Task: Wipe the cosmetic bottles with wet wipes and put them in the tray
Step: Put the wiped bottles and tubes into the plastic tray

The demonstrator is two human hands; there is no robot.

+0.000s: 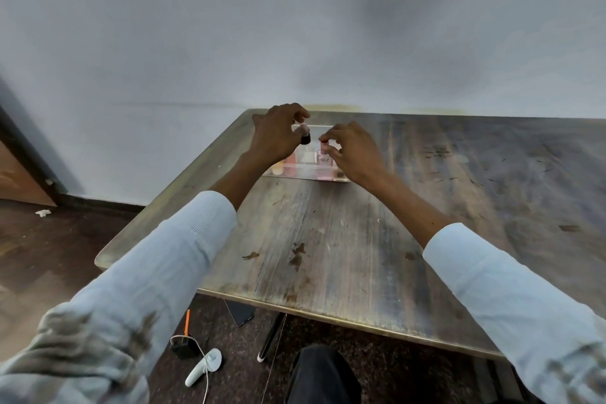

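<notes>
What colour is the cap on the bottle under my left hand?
Black cap, on the bottle the left hand pinches; seen in the head view.

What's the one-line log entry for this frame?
left hand: pinches dark-capped bottle | right hand: pinches pink bottle | both over tray

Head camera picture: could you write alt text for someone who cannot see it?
Two hands reach over a clear tray of pink cosmetic bottles on a worn wooden table: the left hand pinches a black-capped bottle, the right hand pinches a pink bottle's cap.
</notes>
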